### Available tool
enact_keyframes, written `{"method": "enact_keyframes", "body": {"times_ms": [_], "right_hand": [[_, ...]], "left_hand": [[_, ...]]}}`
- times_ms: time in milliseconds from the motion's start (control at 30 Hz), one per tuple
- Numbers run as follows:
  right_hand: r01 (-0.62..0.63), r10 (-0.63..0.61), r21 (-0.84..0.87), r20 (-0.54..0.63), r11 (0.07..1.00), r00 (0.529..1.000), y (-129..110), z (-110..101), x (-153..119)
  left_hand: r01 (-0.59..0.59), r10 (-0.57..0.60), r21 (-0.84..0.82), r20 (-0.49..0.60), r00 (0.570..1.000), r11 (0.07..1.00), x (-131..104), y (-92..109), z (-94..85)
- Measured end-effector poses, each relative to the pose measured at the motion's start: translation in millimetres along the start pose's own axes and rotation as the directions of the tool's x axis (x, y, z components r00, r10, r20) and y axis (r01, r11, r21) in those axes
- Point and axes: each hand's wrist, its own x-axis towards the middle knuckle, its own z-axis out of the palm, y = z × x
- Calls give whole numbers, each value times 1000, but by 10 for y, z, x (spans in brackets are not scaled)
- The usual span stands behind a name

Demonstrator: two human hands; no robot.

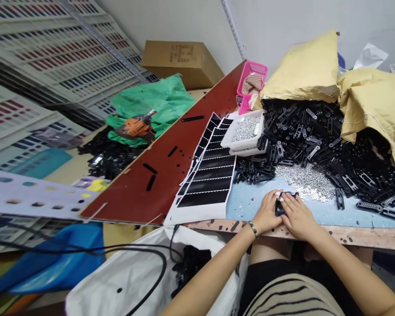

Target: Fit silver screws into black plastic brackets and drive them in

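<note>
Black part [278, 210] in hand, unfinished in our judgement.
We see left hand [266, 214] and right hand [298, 217] clamped on it near the counter [245, 204] edge; loose pieces [292, 125] and metal bits [307, 181] lie heaped beyond.

I find the part [278, 210] in my grip black, my bracelet [253, 229] dark green and my shirt [288, 300] beige with black stripes. Before me, the tabletop [245, 204] is pale blue, the scattered screws [311, 182] silver, the sacks [303, 70] tan-yellow and the basket [261, 69] bright pink. To my left I note white sheets [213, 210] with rows of black rectangles, a red-brown board [134, 193], a green cloth [154, 98] and an orange tool [136, 127].
</note>
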Motion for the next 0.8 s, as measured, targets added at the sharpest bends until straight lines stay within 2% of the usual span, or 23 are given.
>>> {"method": "enact_keyframes", "body": {"times_ms": [267,500,567,633,667,700,800], "right_hand": [[-51,51,26,-2,998,999,-28,-53,82],[-46,45,14,80,999,996,-15,-187,167],[-49,49,7,33,999,998,8,-279,30],[-120,117,-20,-100,993,988,84,-420,-227],[-189,179,-37,-188,981,966,146,-505,-386],[-283,257,-49,-288,958,922,223,-593,-550],[-555,467,-68,-461,829,754,480,-825,-968]], "left_hand": [[15,-13,27,-64,998,1000,15,-36,-58],[-14,26,129,-91,995,992,95,-77,-74],[2,10,131,-94,995,991,111,-50,-81],[26,-13,125,-104,995,992,124,-19,-89],[42,-29,120,-107,994,992,129,-5,-93],[57,-45,113,-107,993,992,135,7,-96],[93,-83,86,-116,990,992,162,27,-102]]}}
